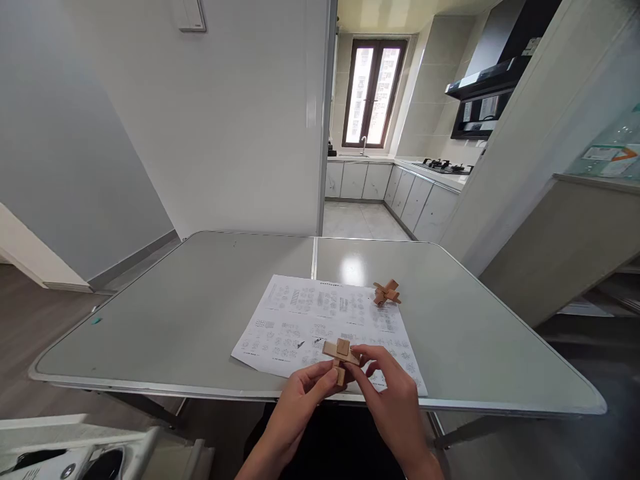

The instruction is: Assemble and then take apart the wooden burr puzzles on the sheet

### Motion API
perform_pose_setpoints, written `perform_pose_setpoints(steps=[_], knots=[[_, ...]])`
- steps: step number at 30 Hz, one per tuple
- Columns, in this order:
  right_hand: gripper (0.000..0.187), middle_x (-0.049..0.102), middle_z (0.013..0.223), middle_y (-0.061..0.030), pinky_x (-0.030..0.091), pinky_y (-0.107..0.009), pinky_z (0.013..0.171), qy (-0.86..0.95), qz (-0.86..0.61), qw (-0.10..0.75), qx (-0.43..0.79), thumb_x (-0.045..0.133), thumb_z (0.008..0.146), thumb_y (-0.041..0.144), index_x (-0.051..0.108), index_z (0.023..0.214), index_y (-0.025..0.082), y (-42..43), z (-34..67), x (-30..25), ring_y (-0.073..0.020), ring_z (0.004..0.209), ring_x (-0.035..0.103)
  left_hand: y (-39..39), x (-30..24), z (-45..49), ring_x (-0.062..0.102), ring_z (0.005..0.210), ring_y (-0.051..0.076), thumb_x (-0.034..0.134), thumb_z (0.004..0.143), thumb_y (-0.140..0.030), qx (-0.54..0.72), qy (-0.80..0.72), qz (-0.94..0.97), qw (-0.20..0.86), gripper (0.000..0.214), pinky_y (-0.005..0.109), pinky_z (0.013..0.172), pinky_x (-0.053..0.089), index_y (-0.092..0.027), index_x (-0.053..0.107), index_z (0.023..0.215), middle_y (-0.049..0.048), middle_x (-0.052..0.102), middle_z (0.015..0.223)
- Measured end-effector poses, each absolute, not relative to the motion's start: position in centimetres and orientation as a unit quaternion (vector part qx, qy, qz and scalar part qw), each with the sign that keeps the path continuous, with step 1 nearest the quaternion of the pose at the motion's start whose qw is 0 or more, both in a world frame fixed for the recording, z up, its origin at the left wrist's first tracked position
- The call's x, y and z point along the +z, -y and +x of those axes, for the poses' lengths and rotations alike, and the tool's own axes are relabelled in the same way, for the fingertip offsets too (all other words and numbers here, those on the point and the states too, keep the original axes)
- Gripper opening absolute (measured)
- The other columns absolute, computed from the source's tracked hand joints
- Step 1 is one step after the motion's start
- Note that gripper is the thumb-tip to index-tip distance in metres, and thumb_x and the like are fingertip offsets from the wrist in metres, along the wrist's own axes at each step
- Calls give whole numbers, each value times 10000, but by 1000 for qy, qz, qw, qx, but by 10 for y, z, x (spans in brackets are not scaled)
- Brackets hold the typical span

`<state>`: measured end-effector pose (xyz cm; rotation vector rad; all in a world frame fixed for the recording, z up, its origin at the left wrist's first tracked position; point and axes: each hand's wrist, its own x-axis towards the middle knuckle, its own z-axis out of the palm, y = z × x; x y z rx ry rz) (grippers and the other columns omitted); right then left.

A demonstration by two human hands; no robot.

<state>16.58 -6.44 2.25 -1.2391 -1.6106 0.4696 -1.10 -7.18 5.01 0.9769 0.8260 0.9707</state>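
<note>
Head view: our left hand (pixel 306 390) and right hand (pixel 393 385), nearly closed, pinch the wooden blocks (pixel 343 347) above the paper's (pixel 306 312) six-o'clock edge; another wooden cluster (pixel 387 293) sits at one o'clock. We seem to be adjusting pieces; the next move likely calls for steady pinching.

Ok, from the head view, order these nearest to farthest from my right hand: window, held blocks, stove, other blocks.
1. Held blocks: touching the right hand, on its left.
2. Other blocks: at the sheet's far right corner.
3. Stove: kitchen's right side.
4. Window: kitchen's far wall.
</note>
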Motion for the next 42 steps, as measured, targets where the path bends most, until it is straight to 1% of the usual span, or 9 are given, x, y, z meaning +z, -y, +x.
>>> perform_pose_setpoints(steps=[8, 11, 15, 20, 24, 30, 35, 38, 42], knots=[[231, 728, 1089, -34, 585, -318, 720, 690, -506, 466, 224, 586, 1006, 393, 623, 1197, 269, 58, 167, 15, -187, 823, 693, 70, 37, -19, 752, 986, 318, 696, 903, -572, 424, -437, 424, 670, 495, 414, 949, 575, -134, 773, 1118, 133, 790, 1071], [218, 702, 1150, -46, 583, -327, 727, 689, -516, 454, 229, 559, 1013, 375, 601, 1198, 266, 55, 171, 10, -193, 856, 694, 69, 33, -25, 756, 981, 321, 702, 890, -590, 438, -465, 398, 659, 518, 412, 929, 579, -130, 758, 1121, 149, 777, 1118], [192, 671, 1122, -43, 575, -335, 701, 693, -548, 408, 231, 572, 998, 366, 601, 1165, 276, 54, 173, 1, -199, 823, 676, 70, 29, -31, 760, 956, 309, 716, 876, -600, 449, -485, 382, 646, 539, 415, 928, 576, -125, 740, 1130, 163, 769, 1132], [215, 628, 1157, -58, 568, -389, 856, 713, -555, 369, 220, 654, 934, 276, 621, 1147, 274, 52, 165, -11, -256, 1024, 663, 68, 25, -31, 756, 909, 273, 717, 871, -607, 450, -477, 390, 647, 544, 375, 883, 587, -134, 733, 1140, 153, 769, 1124], [136, 633, 1118, -65, 546, -423, 885, 708, -562, 365, 222, 623, 944, 244, 641, 1077, 258, 50, 162, -13, -271, 1020, 653, 67, 24, -30, 746, 884, 257, 719, 868, -607, 452, -473, 400, 642, 524, 349, 831, 591, -141, 736, 1107, 141, 772, 1095], [130, 660, 1082, -47, 540, -349, 810, 686, -497, 394, 357, 563, 998, 366, 639, 1023, 264, 56, 169, 8, -224, 955, 661, 70, 27, -29, 721, 875, 242, 673, 911, -585, 451, -476, 420, 627, 495, 349, 823, 582, -153, 697, 1151, 122, 759, 1093], [218, 552, 1451, -75, 534, -361, 929, 602, -443, 411, 522, 674, 936, 455, 640, 970, 243, 62, 175, 23, -249, 1139, 647, 71, 27, -27, 678, 819, 207, 646, 930, -584, 461, -482, 438, 603, 475, 339, 810, 555, -167, 626, 1158, 101, 750, 1059], [297, 608, 1400, -71, 512, -408, 992, 541, -395, 401, 625, 749, 882, 484, 596, 964, 243, 63, 177, 28, -252, 1113, 669, 72, 27, -27, 671, 835, 210, 629, 935, -601, 454, -490, 450, 593, 527, 348, 860, 526, -184, 558, 1250, 84, 753, 1032], [533, 651, 1296, -58, 560, -388, 891, 481, -374, 404, 683, 878, 749, 467, 564, 1139, 286, 63, 179, 31, -210, 965, 697, 76, 29, -30, 671, 885, 220, 595, 956, -603, 441, -491, 468, 587, 667, 370, 941, 481, -208, 370, 1443, 54, 752, 990]])
